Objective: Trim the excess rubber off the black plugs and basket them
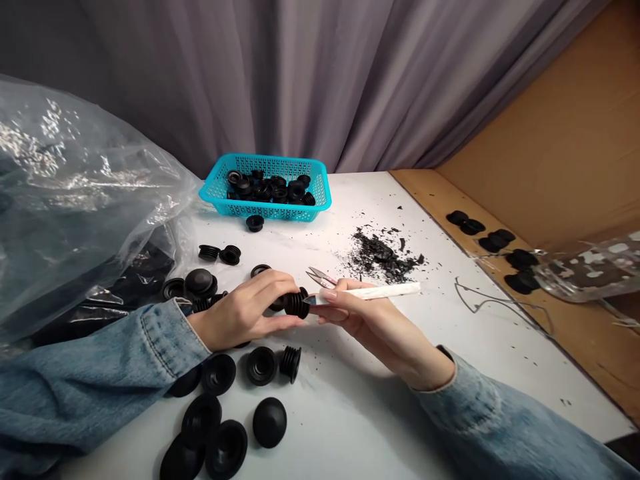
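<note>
My left hand [243,310] is closed on a black ribbed plug [297,305], pinched between thumb and fingers. In my right hand [373,327] is a white-handled craft knife [387,291], its blade tip at the plug's ribbed side. A pair of small snips [321,276] also sits in the right hand, with the pointed tips apart and standing out above the fingers. Near my left wrist and below it lie more black plugs, among them a domed one [270,422] and a ribbed one on its side [290,364].
A blue basket [325,190] of black plugs stands at the back. Black shavings [383,257] are heaped right of centre. Glasses [500,303], a clear plastic bottle [590,270] and several plugs [521,281] are at the right. A large clear bag [85,167] fills the left.
</note>
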Tool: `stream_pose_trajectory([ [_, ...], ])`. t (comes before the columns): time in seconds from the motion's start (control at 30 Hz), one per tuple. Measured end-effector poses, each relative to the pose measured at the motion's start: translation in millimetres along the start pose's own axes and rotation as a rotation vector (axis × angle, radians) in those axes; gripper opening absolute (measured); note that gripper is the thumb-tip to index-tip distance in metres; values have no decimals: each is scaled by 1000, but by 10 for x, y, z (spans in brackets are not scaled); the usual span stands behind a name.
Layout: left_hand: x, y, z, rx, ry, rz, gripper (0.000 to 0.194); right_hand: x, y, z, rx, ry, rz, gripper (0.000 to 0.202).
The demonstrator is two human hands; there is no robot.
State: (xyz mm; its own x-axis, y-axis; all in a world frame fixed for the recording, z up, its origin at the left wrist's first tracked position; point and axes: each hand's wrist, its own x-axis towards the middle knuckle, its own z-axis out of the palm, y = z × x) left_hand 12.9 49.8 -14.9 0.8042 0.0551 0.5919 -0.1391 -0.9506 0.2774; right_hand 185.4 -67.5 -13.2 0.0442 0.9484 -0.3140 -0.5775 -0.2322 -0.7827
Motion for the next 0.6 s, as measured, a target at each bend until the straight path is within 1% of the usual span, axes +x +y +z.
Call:
stream_pose_trajectory([
  [0.17,-2,-8,22,-30,46,-26,26,1,13,-3,11,4,11,19],
  [0.3,-11,-18,34,-46,66,-17,17,16,37,-12,55,-17,35,18],
  [0.4,-12,-20,33,-66,87,-31,10,32,59,-12,60,-22,57,21],
  [0.53,-5,-20,30,-85,89,-41,6,31,61,-16,-46,-48,33,21],
  [0.6,0,-18,31,-89,93,-47,5,9,34,-21,-127,-38,-39,23],
])
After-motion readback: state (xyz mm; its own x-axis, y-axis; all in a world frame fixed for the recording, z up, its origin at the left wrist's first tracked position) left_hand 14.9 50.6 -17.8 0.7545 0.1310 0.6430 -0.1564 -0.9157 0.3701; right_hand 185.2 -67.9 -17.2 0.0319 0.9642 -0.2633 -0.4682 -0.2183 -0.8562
